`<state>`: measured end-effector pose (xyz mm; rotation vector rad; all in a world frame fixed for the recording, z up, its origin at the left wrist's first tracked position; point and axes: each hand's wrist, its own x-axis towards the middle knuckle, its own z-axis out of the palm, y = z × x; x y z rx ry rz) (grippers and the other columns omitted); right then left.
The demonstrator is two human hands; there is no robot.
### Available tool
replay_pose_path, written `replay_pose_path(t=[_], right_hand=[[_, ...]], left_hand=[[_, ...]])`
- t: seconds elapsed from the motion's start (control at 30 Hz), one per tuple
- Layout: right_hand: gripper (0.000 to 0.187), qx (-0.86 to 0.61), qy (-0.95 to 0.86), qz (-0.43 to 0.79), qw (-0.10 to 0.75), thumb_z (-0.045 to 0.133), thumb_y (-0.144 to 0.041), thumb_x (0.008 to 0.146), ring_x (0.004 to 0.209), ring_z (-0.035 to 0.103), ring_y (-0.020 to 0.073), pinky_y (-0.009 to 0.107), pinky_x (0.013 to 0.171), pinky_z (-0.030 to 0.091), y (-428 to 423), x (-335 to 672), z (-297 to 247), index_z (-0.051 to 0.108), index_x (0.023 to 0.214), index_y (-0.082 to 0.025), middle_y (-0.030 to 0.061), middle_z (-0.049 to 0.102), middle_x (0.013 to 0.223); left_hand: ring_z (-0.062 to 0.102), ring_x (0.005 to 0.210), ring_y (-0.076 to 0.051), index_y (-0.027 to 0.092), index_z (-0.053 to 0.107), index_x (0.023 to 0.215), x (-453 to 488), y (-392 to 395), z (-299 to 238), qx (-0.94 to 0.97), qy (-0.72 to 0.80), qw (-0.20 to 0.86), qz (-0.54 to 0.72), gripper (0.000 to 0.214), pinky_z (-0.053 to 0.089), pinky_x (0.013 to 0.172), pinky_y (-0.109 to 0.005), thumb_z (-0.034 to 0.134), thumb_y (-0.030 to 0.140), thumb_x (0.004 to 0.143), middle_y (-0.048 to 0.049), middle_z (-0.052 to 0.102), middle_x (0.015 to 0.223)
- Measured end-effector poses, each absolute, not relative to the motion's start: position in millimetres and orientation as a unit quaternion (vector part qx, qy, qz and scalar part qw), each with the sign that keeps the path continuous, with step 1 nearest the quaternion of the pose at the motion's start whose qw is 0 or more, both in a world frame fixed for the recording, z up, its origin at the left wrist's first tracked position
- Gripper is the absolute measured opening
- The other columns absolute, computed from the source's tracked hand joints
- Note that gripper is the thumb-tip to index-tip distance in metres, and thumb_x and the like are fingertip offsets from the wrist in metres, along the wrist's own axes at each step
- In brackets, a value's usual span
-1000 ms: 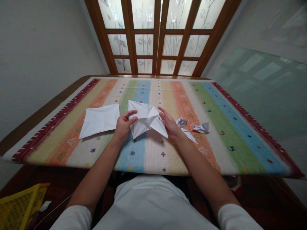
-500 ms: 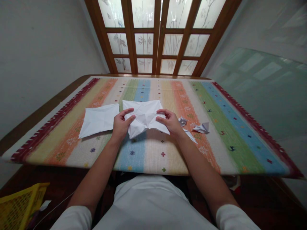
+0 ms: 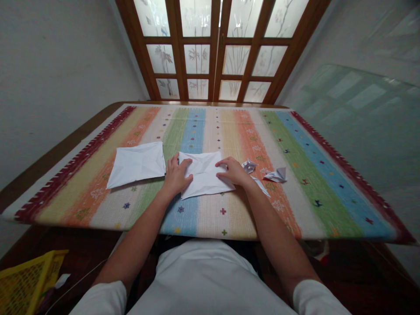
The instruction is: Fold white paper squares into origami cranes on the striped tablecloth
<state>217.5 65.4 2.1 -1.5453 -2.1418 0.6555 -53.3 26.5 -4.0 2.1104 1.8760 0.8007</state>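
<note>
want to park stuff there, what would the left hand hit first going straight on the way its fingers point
Nothing, as far as the view shows: the left hand, flat on the creased paper, points away over bare striped cloth; the other sheet lies just left of that line.

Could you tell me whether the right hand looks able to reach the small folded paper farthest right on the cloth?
Probably yes. The right hand rests on the creased sheet, and the small folded paper lies to its right on the cloth, with only low paper scraps between.
</note>
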Motion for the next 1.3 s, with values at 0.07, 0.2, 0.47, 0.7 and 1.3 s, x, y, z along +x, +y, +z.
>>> replay_pose_path(t=[0.07, 0.2, 0.47, 0.7, 1.3], right_hand=[[0.039, -0.571, -0.776, 0.158, 0.218, 0.080, -0.018, 0.085, 0.139, 0.059, 0.0380, 0.057, 0.121, 0.045, 62, 209, 0, 0.081, 0.124, -0.018, 0.0214, 0.061, 0.149], [0.048, -0.467, -0.844, 0.104, 0.240, 0.058, -0.023, 0.104, 0.161, 0.040, 0.0325, 0.057, 0.131, 0.034, 55, 183, -1, 0.064, 0.152, -0.022, 0.0167, 0.045, 0.172], [0.076, -0.441, -0.886, 0.116, 0.085, 0.050, -0.058, 0.110, 0.170, 0.020, 0.0380, 0.061, 0.136, 0.018, 42, 157, -15, 0.037, 0.172, -0.016, 0.0177, 0.025, 0.181], [0.088, -0.488, -0.864, 0.099, 0.070, 0.054, -0.077, 0.102, 0.170, 0.018, 0.0413, 0.066, 0.134, 0.016, 45, 171, -12, 0.038, 0.172, -0.028, 0.0170, 0.020, 0.182], [0.037, -0.426, -0.864, 0.196, 0.183, 0.068, -0.024, 0.100, 0.122, 0.073, 0.0349, 0.052, 0.111, 0.054, 20, 201, 61, 0.076, 0.136, -0.021, 0.0176, 0.076, 0.135]], left_hand=[[0.030, 0.163, -0.048, 0.028, 0.070, 0.142, -44, 21, -4, 0.733, 0.627, 0.051, 0.257, 0.068, 0.029, 0.131, -0.068, 0.077, 0.014, 0.076, -0.0132, 0.031, 0.179], [0.014, 0.169, -0.048, 0.027, 0.065, 0.151, -36, 17, -2, 0.765, 0.608, 0.031, 0.208, 0.073, 0.020, 0.134, -0.071, 0.072, 0.012, 0.079, -0.0102, 0.014, 0.185], [0.018, 0.170, -0.042, 0.014, 0.057, 0.158, -40, 9, -10, 0.797, 0.590, 0.022, 0.128, 0.058, 0.013, 0.135, -0.069, 0.054, 0.028, 0.102, -0.0195, 0.026, 0.180], [0.026, 0.167, -0.044, 0.020, 0.045, 0.167, -50, 16, -31, 0.790, 0.595, 0.073, 0.130, 0.069, 0.024, 0.132, -0.067, 0.049, 0.054, 0.107, -0.0186, 0.036, 0.177], [0.059, 0.141, -0.037, 0.023, 0.072, 0.127, -43, 22, 0, 0.742, 0.576, 0.120, 0.320, 0.054, 0.051, 0.121, -0.058, 0.075, 0.003, 0.077, -0.0153, 0.043, 0.167]])
